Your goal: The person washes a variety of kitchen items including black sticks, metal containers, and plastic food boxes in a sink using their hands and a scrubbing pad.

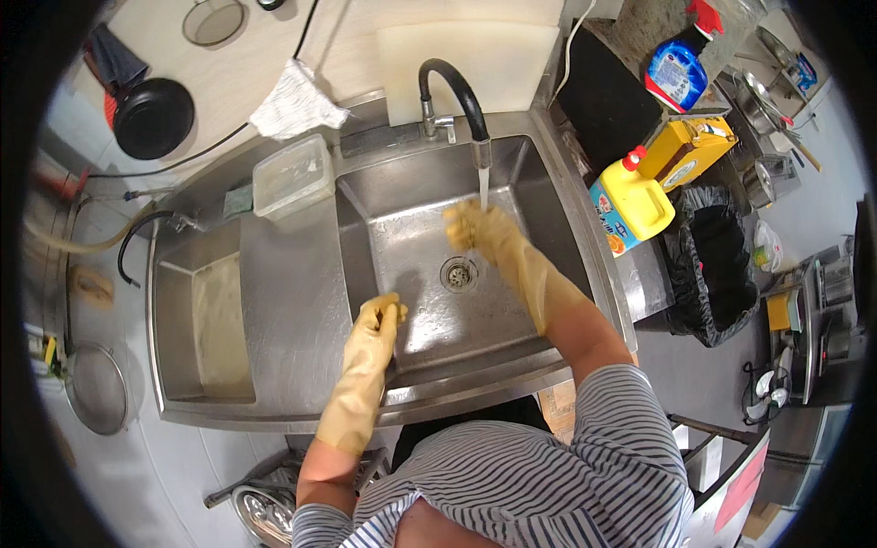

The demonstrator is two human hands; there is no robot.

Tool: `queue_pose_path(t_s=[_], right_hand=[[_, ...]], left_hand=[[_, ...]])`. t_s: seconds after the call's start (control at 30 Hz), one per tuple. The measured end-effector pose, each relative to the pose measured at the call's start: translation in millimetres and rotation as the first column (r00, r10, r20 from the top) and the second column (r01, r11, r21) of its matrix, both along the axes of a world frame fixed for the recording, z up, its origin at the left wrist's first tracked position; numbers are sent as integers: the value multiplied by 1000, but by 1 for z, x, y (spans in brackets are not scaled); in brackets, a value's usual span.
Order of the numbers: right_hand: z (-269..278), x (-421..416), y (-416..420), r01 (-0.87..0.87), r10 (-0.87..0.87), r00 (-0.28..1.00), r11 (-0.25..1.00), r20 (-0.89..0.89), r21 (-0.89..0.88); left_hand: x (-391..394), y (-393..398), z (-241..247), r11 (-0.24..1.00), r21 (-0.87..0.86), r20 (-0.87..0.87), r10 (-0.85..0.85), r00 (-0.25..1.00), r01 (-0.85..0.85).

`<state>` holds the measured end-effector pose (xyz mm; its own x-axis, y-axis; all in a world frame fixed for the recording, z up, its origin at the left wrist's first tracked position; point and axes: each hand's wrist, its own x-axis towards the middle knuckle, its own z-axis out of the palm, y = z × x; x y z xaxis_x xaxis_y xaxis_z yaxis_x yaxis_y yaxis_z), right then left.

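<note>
Both hands wear long yellow rubber gloves. Under the black gooseneck faucet (458, 75), a stream of water runs onto my right hand (473, 225), above the basin near the round drain (458, 274). Its fingers look curled, but whether something lies within them cannot be told. Over the near left edge of the stainless steel sink basin (438, 329), my left hand (382, 316) is closed with the fingertips against the thumb, and nothing shows in it. A translucent plastic container (294, 177) sits on the back of the steel drainboard (294, 294), beside a green scouring pad (238, 201).
A smaller basin (223, 329) with its own faucet (140, 222) lies left. A white cutting board (466, 68) leans behind the sink. To the right are a yellow detergent jug (634, 202), a blue spray bottle (678, 72), a yellow box (688, 152) and a black-lined bin (712, 267).
</note>
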<state>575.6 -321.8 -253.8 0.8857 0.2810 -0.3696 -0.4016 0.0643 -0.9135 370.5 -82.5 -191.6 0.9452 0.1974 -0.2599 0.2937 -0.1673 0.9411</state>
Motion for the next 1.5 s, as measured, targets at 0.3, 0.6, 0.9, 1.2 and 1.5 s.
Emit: queue_pose_path(t_s=[0.3, 0.6, 0.9, 1.2, 1.5], right_hand=[[7, -200, -109, -201, 517, 844, 59, -142, -978], [16, -253, -99, 304, 375, 842, 263, 388, -915], [-3, -259, -103, 321, 399, 841, 177, 366, -930], [10, -259, -96, 320, 373, 840, 248, 395, -914], [10, -263, -96, 379, 412, 785, 271, 462, -885]], left_hand=[[226, -32, -26, 968, 94, 24, -238, 971, 234], [408, -104, -61, 425, -879, -228, 25, 973, -217], [356, -77, 25, 759, -630, 209, -40, 977, 166], [211, 152, 25, 458, 813, 526, -315, 790, -359], [215, 202, 27, 98, 993, -54, -102, 993, 64]])
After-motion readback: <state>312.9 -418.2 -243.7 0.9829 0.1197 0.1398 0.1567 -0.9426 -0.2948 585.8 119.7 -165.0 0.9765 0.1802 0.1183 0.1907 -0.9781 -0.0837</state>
